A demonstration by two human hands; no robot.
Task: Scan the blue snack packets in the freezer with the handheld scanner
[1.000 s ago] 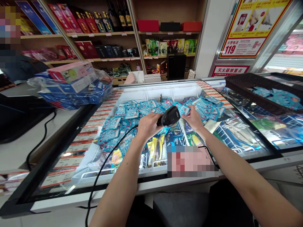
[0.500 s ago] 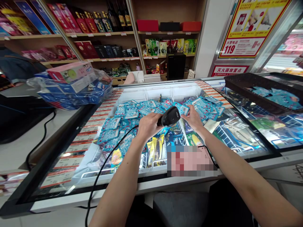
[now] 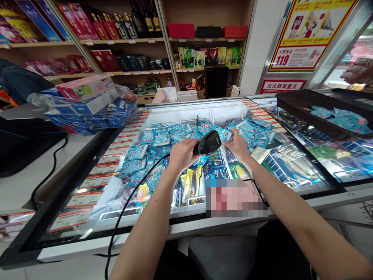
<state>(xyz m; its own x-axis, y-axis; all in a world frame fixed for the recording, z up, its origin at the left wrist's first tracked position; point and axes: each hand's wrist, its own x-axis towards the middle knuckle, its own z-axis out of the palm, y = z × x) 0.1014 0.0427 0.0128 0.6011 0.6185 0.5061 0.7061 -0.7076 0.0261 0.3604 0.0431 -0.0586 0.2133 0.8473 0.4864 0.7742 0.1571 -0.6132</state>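
Observation:
My left hand (image 3: 183, 154) is wrapped round a black barcode scanner (image 3: 210, 143), its head tilted toward the right. A black cable (image 3: 126, 206) runs from it down across the freezer's front edge. My right hand (image 3: 237, 145) pinches a small blue packet (image 3: 223, 134) by its right end; a white barcode label shows on it. Around both hands many similar blue packets (image 3: 163, 137) lie spread over the glass top of a chest freezer (image 3: 100, 233). A phone (image 3: 236, 198), its screen blurred out, lies on the glass below my right hand.
A dark brown tray (image 3: 303, 116) with more blue packets stands at the right. Plastic-wrapped boxes (image 3: 93, 103) are stacked at the left, near a black device (image 3: 26, 136). Behind the freezer are stocked shelves (image 3: 125, 73). A person's sleeve (image 3: 17, 79) shows at far left.
My hands, the scanner and the packet hold almost the same place. The person at far left has shifted a little, and something brown has come into view at the right edge.

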